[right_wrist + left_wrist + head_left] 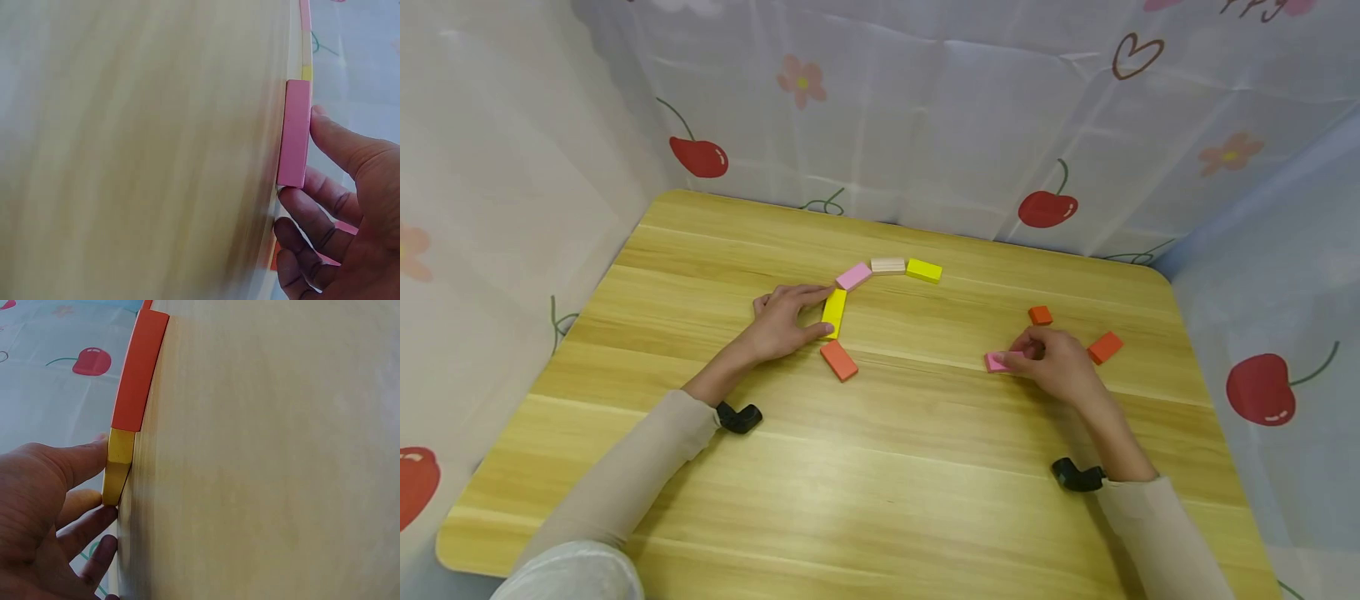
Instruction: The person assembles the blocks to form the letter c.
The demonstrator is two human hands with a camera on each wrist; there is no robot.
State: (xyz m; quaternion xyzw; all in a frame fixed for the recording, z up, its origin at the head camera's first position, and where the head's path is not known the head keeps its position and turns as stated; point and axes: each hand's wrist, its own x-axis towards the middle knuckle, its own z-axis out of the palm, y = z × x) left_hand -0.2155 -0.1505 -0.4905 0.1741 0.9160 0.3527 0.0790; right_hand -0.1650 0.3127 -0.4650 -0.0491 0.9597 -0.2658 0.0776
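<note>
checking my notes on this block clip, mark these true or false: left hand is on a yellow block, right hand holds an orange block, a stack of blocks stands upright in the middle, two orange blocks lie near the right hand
1. The left hand is on a yellow block. True.
2. The right hand holds an orange block. False: it pinches a pink block.
3. A stack of blocks stands upright in the middle. False: the blocks lie flat in a curved row on the table.
4. Two orange blocks lie near the right hand. True: one orange block behind it, another to its right.
</note>
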